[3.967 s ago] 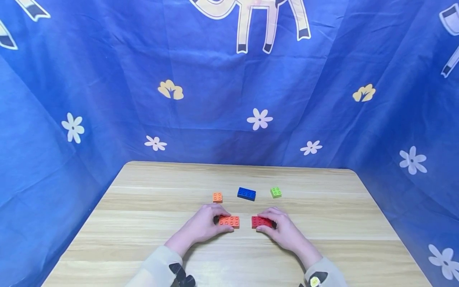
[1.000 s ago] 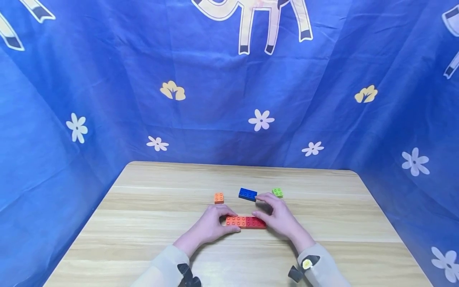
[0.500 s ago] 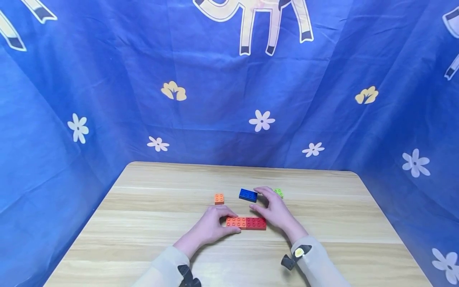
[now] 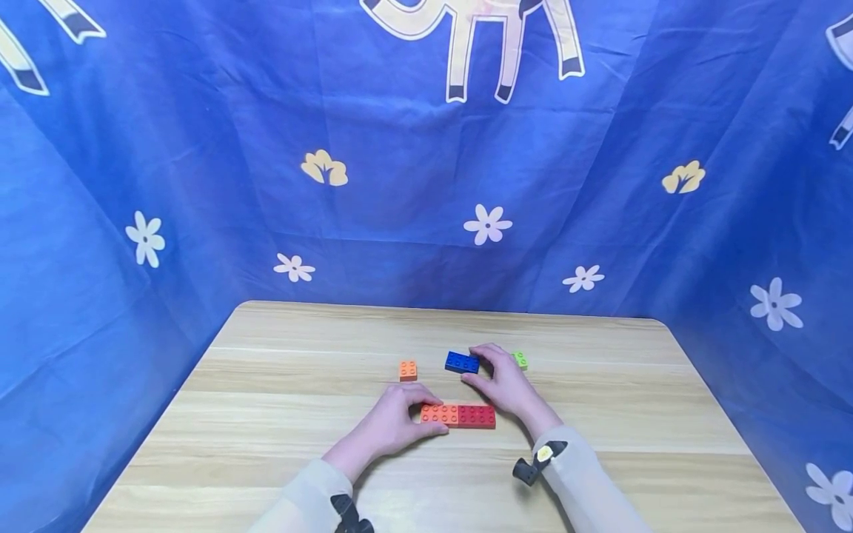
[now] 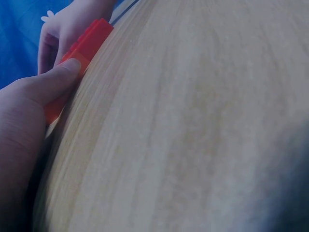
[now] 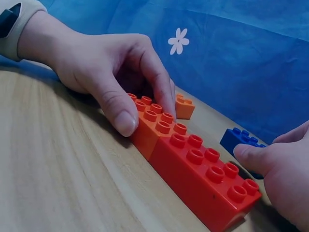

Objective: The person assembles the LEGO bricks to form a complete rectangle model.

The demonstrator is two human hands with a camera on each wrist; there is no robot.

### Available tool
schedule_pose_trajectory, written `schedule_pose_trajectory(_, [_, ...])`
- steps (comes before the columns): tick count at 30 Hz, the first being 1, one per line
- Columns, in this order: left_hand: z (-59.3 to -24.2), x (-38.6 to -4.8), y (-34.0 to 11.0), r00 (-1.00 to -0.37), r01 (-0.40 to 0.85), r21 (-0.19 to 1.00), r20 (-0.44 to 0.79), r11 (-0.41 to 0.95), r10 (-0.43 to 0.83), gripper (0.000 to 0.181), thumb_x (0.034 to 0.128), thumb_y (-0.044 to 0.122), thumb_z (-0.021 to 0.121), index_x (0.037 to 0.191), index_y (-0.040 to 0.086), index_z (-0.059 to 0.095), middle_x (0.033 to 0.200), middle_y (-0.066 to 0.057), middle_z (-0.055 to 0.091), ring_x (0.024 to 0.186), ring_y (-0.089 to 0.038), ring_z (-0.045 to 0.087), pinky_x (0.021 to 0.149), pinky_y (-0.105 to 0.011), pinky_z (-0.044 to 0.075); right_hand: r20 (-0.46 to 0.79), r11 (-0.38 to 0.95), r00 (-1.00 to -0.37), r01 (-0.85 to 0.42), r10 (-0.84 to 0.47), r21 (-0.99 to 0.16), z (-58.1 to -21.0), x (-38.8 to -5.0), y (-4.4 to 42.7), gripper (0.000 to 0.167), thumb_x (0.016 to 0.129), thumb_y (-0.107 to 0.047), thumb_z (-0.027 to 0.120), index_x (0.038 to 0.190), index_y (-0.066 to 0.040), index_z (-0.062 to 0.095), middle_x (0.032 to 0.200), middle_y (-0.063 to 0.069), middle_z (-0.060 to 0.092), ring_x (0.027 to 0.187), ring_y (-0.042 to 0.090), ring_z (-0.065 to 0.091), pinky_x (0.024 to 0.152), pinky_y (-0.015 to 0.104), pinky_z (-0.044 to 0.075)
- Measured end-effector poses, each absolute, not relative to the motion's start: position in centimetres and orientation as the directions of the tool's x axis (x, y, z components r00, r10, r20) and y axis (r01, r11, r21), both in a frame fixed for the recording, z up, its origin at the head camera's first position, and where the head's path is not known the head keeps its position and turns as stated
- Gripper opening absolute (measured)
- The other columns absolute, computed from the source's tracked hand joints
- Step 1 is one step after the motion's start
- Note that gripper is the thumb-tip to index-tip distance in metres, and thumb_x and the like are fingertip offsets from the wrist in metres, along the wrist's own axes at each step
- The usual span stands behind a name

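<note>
Right wrist view: right hand [image 6: 288, 168] cropped by edge, partly hiding blue brick [image 6: 232, 139]. Head view: green brick [image 4: 521, 360] partly covered.

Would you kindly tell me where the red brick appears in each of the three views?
Head: the red brick lies below and slightly right of centre.
Left wrist: the red brick shows at the upper left.
Right wrist: the red brick spans the lower middle.
Shared landmark: the left hand, pinching the long orange brick.

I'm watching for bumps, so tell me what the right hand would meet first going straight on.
The blue block, most likely: the right hand points at that block's right end. Whether they touch is unclear.
</note>
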State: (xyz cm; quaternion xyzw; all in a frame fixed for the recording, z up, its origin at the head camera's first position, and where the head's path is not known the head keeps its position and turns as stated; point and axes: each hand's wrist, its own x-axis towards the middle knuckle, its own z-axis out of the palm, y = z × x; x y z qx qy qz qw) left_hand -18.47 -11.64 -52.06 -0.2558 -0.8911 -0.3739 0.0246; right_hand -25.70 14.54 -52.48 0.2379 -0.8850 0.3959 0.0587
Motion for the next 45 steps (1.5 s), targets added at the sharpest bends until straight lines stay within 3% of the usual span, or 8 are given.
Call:
schedule_pose_trajectory(13, [-52.2, -18.3, -11.4, -0.852, 0.507, 0.645, 0.272, 0.572, 0.448, 0.040, 0.0828, 0.050, 0.090, 0.112, 0.023, 0.081, 0.107, 0.017, 0.073, 0.105, -0.009, 0.066, 0.101, -0.041, 0.052, 0.282, 0.556, -0.887, -0.451, -0.366, -0.698, -52.7, -25.9, 14.6, 0.038, 0.093, -0.021, 0.085, 0.126, -0.003, 0.074, 0.125, 0.006, 0.070, 0.121, 0.027, 0.064, 0.111, 0.046, 0.046])
schedule_pose_trajectory(28, [-52.3, -18.7, -11.6, -0.855, 0.500, 0.649, 0.262, 0.574, 0.448, 0.045, 0.0822, 0.052, 0.089, 0.114, 0.022, 0.080, 0.109, 0.016, 0.074, 0.107, -0.010, 0.067, 0.104, -0.043, 0.051, 0.250, 0.490, -0.902, -0.405, -0.353, -0.772, -50.7, -24.7, 14.9, 0.045, 0.094, -0.019, 0.083, 0.134, -0.004, 0.070, 0.127, 0.009, 0.073, 0.117, 0.027, 0.069, 0.107, 0.048, 0.052])
schedule_pose_trajectory(40, [-52.3, -18.4, -12.0, -0.869, 0.473, 0.658, 0.239, 0.586, 0.433, 0.043, 0.0823, 0.049, 0.090, 0.114, 0.021, 0.081, 0.110, 0.014, 0.074, 0.109, -0.014, 0.066, 0.106, -0.046, 0.049, 0.271, 0.390, -0.874, -0.432, -0.404, -0.813, -49.8, -23.7, 14.5, 0.050, 0.097, -0.014, 0.080, 0.142, 0.001, 0.064, 0.134, 0.014, 0.069, 0.115, 0.032, 0.071, 0.101, 0.041, 0.056])
schedule_pose_trajectory(45, [-52.0, -18.5, -11.8, -0.861, 0.490, 0.649, 0.257, 0.581, 0.439, 0.044, 0.0821, 0.047, 0.091, 0.114, 0.019, 0.081, 0.111, 0.012, 0.075, 0.109, -0.013, 0.067, 0.106, -0.045, 0.050, 0.282, 0.396, -0.872, -0.442, -0.399, -0.805, -49.3, -23.5, 14.7, 0.047, 0.096, -0.013, 0.080, 0.139, -0.001, 0.067, 0.132, 0.009, 0.070, 0.114, 0.029, 0.071, 0.100, 0.039, 0.057])
